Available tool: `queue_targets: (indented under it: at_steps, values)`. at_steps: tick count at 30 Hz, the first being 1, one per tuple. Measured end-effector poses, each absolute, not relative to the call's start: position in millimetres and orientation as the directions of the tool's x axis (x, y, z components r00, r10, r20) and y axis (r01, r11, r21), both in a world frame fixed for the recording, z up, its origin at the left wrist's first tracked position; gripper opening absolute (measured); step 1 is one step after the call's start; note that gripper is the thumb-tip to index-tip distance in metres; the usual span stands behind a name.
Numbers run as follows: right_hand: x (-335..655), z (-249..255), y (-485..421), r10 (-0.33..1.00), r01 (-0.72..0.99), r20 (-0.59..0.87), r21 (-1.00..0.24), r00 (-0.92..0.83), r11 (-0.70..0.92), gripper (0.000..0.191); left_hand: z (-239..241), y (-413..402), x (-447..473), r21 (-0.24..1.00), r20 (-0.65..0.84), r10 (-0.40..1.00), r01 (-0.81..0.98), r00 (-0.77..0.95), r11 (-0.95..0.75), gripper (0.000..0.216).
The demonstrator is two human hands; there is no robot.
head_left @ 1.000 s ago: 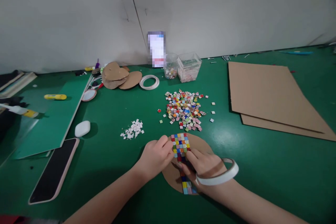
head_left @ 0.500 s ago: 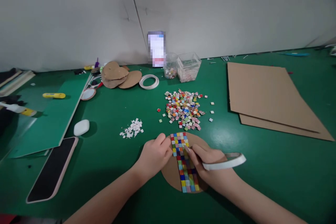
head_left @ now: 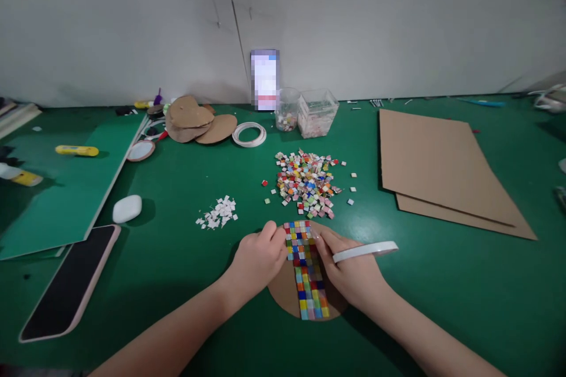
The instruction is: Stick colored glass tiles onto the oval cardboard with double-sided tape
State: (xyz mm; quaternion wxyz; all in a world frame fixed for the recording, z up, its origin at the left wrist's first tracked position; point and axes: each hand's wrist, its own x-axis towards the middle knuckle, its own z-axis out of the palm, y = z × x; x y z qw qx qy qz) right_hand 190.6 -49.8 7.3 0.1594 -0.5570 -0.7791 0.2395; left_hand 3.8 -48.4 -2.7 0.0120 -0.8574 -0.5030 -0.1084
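Observation:
A round cardboard disc (head_left: 283, 291) lies in front of me. Down it runs a strip of small coloured mosaic tiles (head_left: 312, 294). My left hand (head_left: 260, 256) is closed at the strip's upper left edge; its fingertips are partly hidden, so what they may hold cannot be made out. On the other side, my right hand (head_left: 354, 265) has a roll of white tape (head_left: 367, 251) hooked on it. Its thumb and fingertips touch the tiles near the strip's upper right. Just beyond the disc is a heap of loose mosaic tiles (head_left: 305, 182).
White paper scraps (head_left: 219, 213) lie left of the heap. A phone (head_left: 71, 283), white case (head_left: 127, 208) and yellow cutter (head_left: 76, 151) are further left. Behind stand a clear cup (head_left: 287, 109) and clear box (head_left: 317, 115). Cardboard sheets (head_left: 433, 159) lie right.
My right fingertips have shifted slightly up along the strip, and the tape roll has tilted to a thinner edge-on view. My left hand keeps its place at the strip. The whole view has turned slightly.

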Motion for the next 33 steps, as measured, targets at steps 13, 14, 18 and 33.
queue_targets:
  at_steps: [13, 14, 18, 33]
  values:
    - [213, 18, -31, 0.938, 0.074, -0.304, -0.953, -0.168, -0.295, 0.038, 4, -44, -7, 0.355, 0.085, 0.920, 0.851, 0.382, -0.386, 0.025]
    - [213, 20, -30, 0.936, 0.014, -0.291, -0.956, -0.200, -0.294, 0.038, 4, -43, -7, 0.366, 0.081, 0.919, 0.846, 0.386, -0.388, 0.025]
    - [214, 27, -29, 0.935, -0.096, -0.220, -0.962, -0.277, -0.255, 0.036, 6, -40, -8, 0.399, 0.100, 0.913, 0.825, 0.395, -0.400, 0.028]
    - [233, 24, -33, 0.920, 0.919, -0.135, -0.201, -0.368, 0.339, 0.052, 3, -39, -5, 0.112, 0.084, 0.843, 0.836, 0.531, -0.537, 0.029]
